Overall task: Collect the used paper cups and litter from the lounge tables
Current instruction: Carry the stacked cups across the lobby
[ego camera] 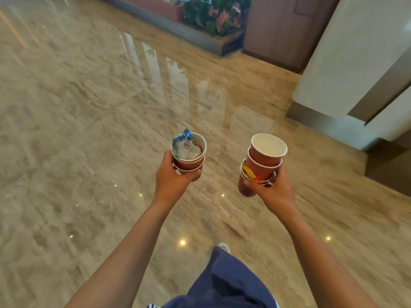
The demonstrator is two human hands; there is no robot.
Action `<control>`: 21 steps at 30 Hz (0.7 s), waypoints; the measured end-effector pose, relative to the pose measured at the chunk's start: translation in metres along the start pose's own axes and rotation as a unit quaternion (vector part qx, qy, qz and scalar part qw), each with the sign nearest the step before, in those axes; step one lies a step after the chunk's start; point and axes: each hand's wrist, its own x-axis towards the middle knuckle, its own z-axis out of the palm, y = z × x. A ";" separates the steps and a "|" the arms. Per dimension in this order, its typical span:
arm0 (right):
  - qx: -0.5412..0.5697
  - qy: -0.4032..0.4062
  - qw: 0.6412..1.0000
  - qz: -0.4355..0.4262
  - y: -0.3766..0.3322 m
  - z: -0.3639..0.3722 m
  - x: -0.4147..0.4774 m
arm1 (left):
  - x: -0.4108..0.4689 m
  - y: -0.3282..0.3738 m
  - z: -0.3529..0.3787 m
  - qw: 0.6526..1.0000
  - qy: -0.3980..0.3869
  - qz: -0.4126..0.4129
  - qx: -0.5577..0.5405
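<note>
1. My left hand (171,174) grip closed on a nested cup stack (189,161), wrappers (185,146) stuffed in top cup.
2. My right hand (273,187) grip closed on a taller cup stack (262,163) at 3 o'clock of it, top cup empty.
3. Both held over marble floor (89,130); planter (213,18) at 12.

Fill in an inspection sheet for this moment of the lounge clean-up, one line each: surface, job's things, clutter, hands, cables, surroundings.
Surface: glossy beige marble floor with light reflections; no table in view.
Job's things: left cup stack, red paper cups nested, top one stuffed with a blue-and-white wrapper; right cup stack, top cup empty, an orange wrapper tucked between cups.
Clutter: nothing seen on the floor.
Hands: left hand grips the left stack; right hand grips the right stack.
Cables: nothing seen.
Surroundings: planter with pink flowers, brown panelled wall, white column; the person's blue trouser leg mid-stride.
</note>
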 end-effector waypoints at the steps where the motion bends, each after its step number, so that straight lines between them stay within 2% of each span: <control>1: 0.002 0.003 1.000 0.001 0.000 0.000 0.015 | 0.015 0.001 0.007 1.000 -0.002 -0.002 0.001; 15: -0.022 -0.016 0.999 -0.021 -0.026 -0.011 0.256 | 0.228 0.023 0.100 0.999 0.019 -0.017 -0.032; 21: -0.027 -0.021 0.999 -0.004 -0.027 -0.002 0.341 | 0.314 0.024 0.127 0.999 0.015 -0.022 -0.033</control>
